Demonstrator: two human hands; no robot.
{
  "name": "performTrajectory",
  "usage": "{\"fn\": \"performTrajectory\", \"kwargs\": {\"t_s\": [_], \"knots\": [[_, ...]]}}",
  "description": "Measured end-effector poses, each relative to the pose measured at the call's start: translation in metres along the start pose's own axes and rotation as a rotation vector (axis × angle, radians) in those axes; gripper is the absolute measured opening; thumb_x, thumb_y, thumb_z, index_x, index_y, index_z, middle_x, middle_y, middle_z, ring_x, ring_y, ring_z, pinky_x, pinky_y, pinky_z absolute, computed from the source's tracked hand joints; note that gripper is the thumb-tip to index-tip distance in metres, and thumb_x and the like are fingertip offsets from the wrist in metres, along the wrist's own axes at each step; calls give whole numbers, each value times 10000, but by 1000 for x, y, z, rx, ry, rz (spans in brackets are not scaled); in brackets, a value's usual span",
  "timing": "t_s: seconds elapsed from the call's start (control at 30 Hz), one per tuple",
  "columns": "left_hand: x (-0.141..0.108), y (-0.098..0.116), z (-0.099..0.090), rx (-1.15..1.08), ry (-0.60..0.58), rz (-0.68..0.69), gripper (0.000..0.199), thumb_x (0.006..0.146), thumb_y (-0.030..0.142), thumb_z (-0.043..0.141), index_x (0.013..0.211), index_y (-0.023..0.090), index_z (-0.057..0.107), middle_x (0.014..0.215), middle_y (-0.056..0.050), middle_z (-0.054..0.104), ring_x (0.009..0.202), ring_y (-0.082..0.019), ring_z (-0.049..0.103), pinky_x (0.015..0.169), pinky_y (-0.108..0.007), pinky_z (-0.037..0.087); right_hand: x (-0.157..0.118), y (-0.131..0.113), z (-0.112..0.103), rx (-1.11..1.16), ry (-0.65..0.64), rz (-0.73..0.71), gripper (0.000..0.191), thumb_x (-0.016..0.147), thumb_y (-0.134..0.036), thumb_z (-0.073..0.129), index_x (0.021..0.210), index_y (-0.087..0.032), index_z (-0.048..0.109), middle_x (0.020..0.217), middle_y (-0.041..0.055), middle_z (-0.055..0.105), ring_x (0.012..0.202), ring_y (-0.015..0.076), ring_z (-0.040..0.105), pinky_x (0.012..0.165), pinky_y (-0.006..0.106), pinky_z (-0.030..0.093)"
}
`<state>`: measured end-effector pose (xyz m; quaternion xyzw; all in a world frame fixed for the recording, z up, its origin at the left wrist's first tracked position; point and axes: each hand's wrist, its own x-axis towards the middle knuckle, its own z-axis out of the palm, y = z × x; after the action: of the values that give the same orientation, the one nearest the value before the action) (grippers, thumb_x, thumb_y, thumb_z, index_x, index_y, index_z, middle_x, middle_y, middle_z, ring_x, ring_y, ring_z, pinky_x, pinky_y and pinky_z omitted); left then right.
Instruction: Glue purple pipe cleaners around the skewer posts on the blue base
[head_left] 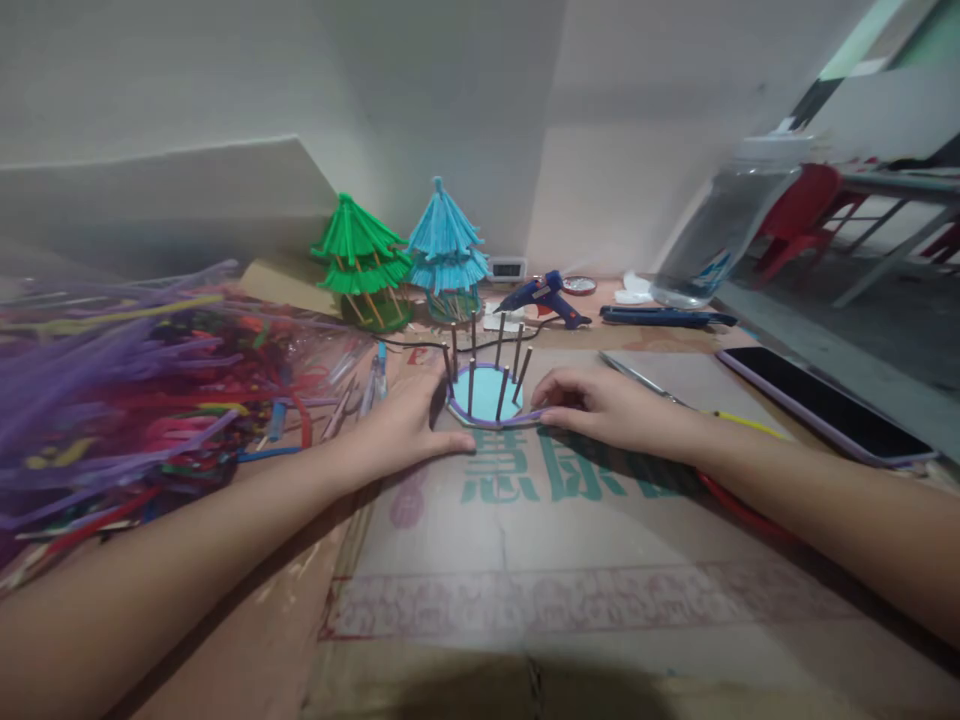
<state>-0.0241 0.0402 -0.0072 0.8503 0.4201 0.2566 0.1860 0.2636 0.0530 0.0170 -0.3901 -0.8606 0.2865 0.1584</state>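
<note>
A round light-blue base [486, 388] with several upright dark sticks lies on the cardboard in front of me. Around its rim runs a purple pipe cleaner [480, 421], whose loose end reaches out to the right. My right hand [592, 405] pinches that end between thumb and fingers. At the base's left side is my left hand [409, 420], thumb stretched out along the front and fingers reaching behind the rim. Its fingertips are partly hidden, but the thumb stands apart from the fingers.
Pipe cleaners [150, 400] in many colours heap at left. Behind stand a green tiered model [364, 260], a blue one [448, 250] and a glue gun [547, 297]. At right are a utility knife [667, 317], scissors [645, 377], a phone [821, 400] and a clear plastic jar [724, 225].
</note>
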Motion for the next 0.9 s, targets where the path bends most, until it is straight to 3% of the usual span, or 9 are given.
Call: {"fn": "performTrajectory", "kwargs": {"t_s": [0.13,0.3,0.5,0.7,0.9], "knots": [[2,-4,7,-54,-13,24,797,839,512,717,1490,204,378,1538,-155,477,1433,-316,441,1197,-483,344,3,2,5,-84,96,-35,182,906,-358,599,901,-194,677,906,49,702,821,189,629,749,318,462],[5,-3,11,-100,-9,64,771,837,481,732,1477,202,404,1529,-145,490,1413,-310,470,1191,-475,366,5,4,10,-70,146,69,257,842,-395,683,961,-195,573,893,37,663,769,177,599,685,295,451],[5,-4,11,-127,-28,73,794,798,501,765,1465,228,432,1490,-143,534,1377,-341,507,1159,-516,397,2,-6,13,-133,75,34,235,866,-386,683,965,-185,613,857,31,659,734,165,579,651,284,433],[3,-4,11,-101,-22,77,822,789,533,766,1466,219,422,1457,-150,557,1348,-343,525,1142,-514,410,2,-6,12,-111,41,-78,134,894,-311,645,897,-192,707,924,53,714,847,188,646,787,316,487],[3,-7,15,-112,-38,67,764,815,524,744,1444,226,431,1500,-140,518,1373,-312,508,1160,-481,397,2,1,11,-62,49,-57,152,902,-302,602,884,-212,723,931,39,738,869,190,676,829,332,512]]}}
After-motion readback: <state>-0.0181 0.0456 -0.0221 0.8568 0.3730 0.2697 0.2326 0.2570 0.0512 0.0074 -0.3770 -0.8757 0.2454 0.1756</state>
